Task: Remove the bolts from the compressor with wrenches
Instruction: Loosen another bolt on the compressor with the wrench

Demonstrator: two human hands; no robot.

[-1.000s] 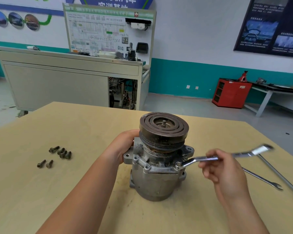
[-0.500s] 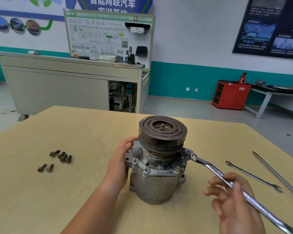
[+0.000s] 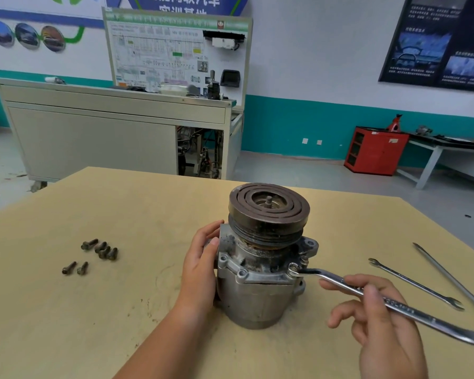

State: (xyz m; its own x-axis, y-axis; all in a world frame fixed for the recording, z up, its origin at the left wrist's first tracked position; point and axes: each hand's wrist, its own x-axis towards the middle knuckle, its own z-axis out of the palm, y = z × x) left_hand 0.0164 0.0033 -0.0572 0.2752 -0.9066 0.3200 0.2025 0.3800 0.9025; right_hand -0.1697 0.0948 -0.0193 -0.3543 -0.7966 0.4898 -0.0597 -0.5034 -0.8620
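Nearest the table's (image 3: 121,310) front edge, the right hand (image 3: 378,321) grasps a wrench (image 3: 394,302) between thumb and curled fingers. The wrench's ring end sits on the flange at the right front of the compressor (image 3: 257,296). The compressor stands upright mid-table, pulley on top. The left hand (image 3: 200,272) clasps its left side. Six loose bolts (image 3: 99,250) lie toward the left edge. A slim wrench (image 3: 413,283) and a long tool (image 3: 449,274) lie near the right edge. A grey cabinet (image 3: 93,140) stands beyond the far edge.
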